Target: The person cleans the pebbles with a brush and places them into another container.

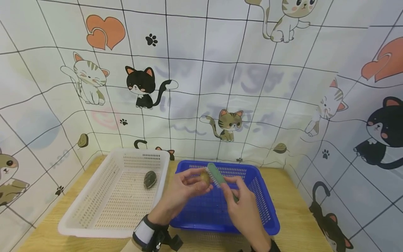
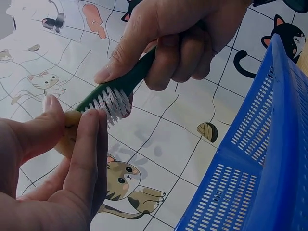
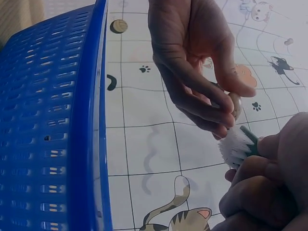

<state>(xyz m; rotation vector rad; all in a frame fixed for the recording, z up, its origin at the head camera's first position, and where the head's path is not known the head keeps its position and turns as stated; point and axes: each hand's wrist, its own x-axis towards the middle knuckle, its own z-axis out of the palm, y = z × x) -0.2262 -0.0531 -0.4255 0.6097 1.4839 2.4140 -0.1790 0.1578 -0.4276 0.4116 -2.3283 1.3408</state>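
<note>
My left hand (image 1: 184, 187) pinches a small yellow-brown rounded object (image 2: 71, 129) between thumb and fingers, above the blue basket's left side. It looks smooth, like a pebble, though I cannot tell its kind. In my right hand (image 1: 244, 203) is a green scrubbing brush (image 1: 216, 173), gripped by its handle with the thumb along its back. The brush's white bristles (image 2: 111, 103) face my left hand; the brush head is right at the rounded object in the left wrist view. Much of the object is hidden behind my fingers.
Below both hands sits a blue perforated basket (image 1: 220, 226) on the wooden table (image 1: 289, 203). To its left stands a white perforated basket (image 1: 110, 196) holding one dark, oval, stone-like object (image 1: 150, 179). A cat-patterned sheet (image 1: 185, 80) covers the walls behind and beside the table.
</note>
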